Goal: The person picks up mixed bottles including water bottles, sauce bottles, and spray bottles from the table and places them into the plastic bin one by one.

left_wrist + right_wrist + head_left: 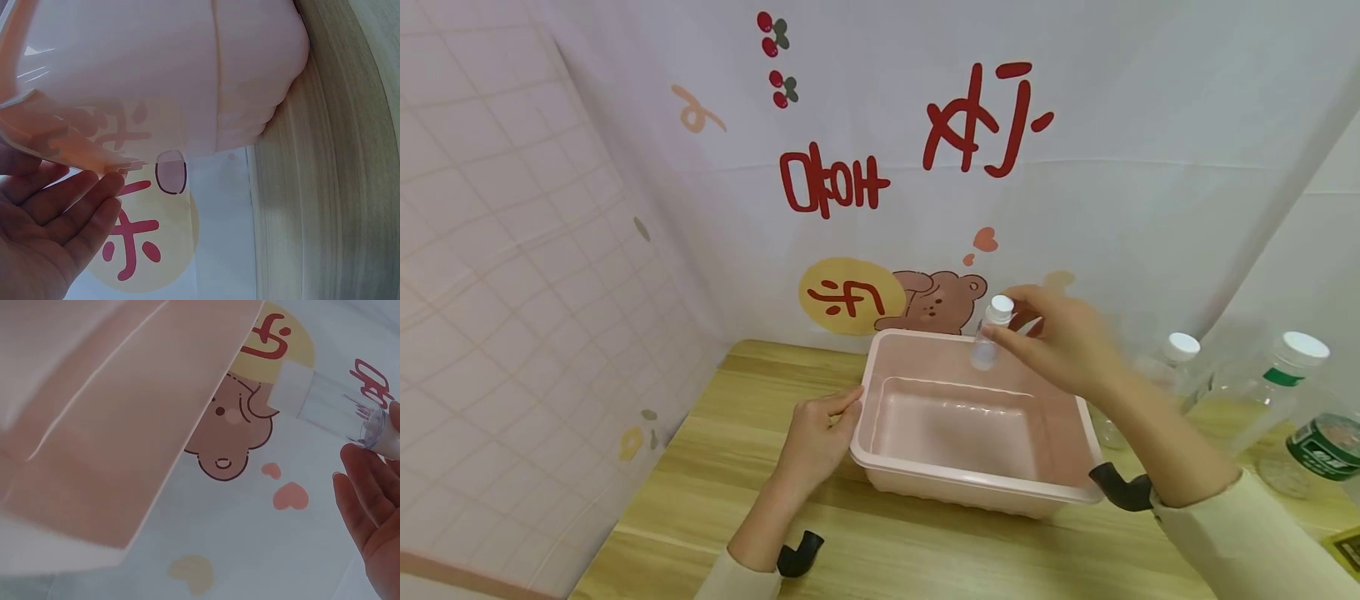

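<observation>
A pink rectangular plastic basin (pixel 977 487) stands on the wooden table. At its left side my left hand (pixel 823 433) pinches the rim, with the fingers (pixel 75 206) under the lip in the left wrist view. Over the basin's far right part, my right hand (pixel 1060 337) holds a small clear bottle (pixel 984 348) with a white cap, thumb and fingers close to the cap end. The right wrist view shows the bottle (pixel 334 406) with clear walls and a whitish far end, beside the basin wall (pixel 125 444). The bottle is slightly tilted.
To the right stand several clear containers: a jar with a white lid (pixel 1182 348), a large bottle with a white cap (pixel 1303 350) and a bottle with a green label (pixel 1326 446). A printed cloth (pixel 1112 100) hangs behind the table (pixel 737 408).
</observation>
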Demonstrator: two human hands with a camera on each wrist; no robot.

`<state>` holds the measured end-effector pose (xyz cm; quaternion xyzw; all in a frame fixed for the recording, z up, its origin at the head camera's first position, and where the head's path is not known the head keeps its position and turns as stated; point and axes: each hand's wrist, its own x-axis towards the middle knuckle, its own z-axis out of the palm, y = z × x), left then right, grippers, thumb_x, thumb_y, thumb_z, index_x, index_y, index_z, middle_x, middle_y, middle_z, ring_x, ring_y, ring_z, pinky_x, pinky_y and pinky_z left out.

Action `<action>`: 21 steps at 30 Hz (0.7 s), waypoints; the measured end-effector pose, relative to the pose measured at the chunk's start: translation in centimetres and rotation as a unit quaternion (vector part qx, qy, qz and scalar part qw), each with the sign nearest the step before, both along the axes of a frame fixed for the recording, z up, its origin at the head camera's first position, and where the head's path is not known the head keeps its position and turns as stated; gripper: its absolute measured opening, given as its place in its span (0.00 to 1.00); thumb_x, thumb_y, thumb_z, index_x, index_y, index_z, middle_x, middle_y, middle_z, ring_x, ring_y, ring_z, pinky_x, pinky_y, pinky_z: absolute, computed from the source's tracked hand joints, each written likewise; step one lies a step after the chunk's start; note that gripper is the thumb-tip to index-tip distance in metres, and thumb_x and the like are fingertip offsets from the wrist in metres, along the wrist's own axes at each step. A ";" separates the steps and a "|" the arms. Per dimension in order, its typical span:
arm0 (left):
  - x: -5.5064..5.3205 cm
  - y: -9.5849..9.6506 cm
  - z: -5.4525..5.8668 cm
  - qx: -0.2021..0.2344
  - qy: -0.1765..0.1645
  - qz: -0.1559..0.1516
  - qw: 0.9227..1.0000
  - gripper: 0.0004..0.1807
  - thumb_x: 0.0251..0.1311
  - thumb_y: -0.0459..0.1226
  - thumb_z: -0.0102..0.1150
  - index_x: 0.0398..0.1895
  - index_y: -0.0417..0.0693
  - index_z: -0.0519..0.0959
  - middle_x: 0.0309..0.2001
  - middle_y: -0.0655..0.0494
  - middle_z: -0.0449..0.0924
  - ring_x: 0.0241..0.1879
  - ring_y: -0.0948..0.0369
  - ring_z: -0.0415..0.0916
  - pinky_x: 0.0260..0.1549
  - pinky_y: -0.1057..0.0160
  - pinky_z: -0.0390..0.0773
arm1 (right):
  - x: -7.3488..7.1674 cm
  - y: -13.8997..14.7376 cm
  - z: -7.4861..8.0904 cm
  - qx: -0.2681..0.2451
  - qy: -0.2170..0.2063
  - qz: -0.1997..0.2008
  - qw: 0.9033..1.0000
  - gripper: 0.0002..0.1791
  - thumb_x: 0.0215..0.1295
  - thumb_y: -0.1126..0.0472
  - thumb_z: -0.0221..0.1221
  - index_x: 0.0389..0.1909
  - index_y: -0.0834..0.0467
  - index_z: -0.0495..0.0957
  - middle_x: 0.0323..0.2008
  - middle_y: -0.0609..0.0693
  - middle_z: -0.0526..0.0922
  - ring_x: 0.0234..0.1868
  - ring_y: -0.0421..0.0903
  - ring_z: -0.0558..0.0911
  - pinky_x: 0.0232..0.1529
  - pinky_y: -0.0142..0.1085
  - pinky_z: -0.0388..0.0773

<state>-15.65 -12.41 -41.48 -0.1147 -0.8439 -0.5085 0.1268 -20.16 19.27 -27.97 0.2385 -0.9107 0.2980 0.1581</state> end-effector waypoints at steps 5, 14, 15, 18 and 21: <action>-0.1 0.1 0.1 -0.005 0.010 -0.002 1.000 0.16 0.72 0.34 0.61 0.59 0.37 0.85 0.59 0.42 0.83 0.62 0.49 0.80 0.61 0.46 0.79 | -1.2 -1.1 -0.4 -0.014 -0.002 0.026 1.000 0.17 0.64 0.56 0.74 0.50 0.55 0.83 0.38 0.48 0.89 0.34 0.46 0.87 0.39 0.45 0.86; -0.1 0.1 0.2 -0.007 0.011 -0.001 1.000 0.16 0.72 0.33 0.61 0.59 0.37 0.85 0.59 0.40 0.83 0.62 0.48 0.79 0.62 0.45 0.78 | -3.1 -2.8 -1.4 -0.032 -0.042 0.037 0.998 0.15 0.64 0.56 0.74 0.48 0.53 0.83 0.39 0.47 0.88 0.38 0.46 0.87 0.38 0.44 0.83; -0.1 0.0 0.2 -0.007 0.010 -0.001 1.000 0.16 0.72 0.33 0.61 0.59 0.37 0.85 0.59 0.41 0.83 0.62 0.48 0.79 0.62 0.45 0.78 | -3.3 -2.9 -1.5 -0.030 -0.046 0.036 0.998 0.15 0.64 0.56 0.74 0.48 0.53 0.83 0.38 0.47 0.88 0.38 0.45 0.87 0.38 0.44 0.82; -0.1 0.0 0.1 -0.007 0.011 -0.001 1.000 0.16 0.72 0.33 0.61 0.59 0.37 0.85 0.59 0.41 0.83 0.63 0.48 0.79 0.62 0.45 0.78 | -3.9 -3.5 -1.9 -0.025 -0.059 0.036 0.997 0.15 0.64 0.56 0.74 0.48 0.53 0.83 0.38 0.46 0.88 0.39 0.45 0.86 0.37 0.43 0.80; -0.1 -0.1 0.1 -0.009 0.014 -0.002 1.000 0.16 0.72 0.33 0.61 0.59 0.37 0.85 0.59 0.41 0.83 0.62 0.48 0.79 0.62 0.46 0.78 | -4.4 -4.0 -2.2 -0.023 -0.075 0.036 0.996 0.16 0.64 0.56 0.74 0.49 0.53 0.83 0.38 0.47 0.88 0.39 0.46 0.86 0.38 0.43 0.80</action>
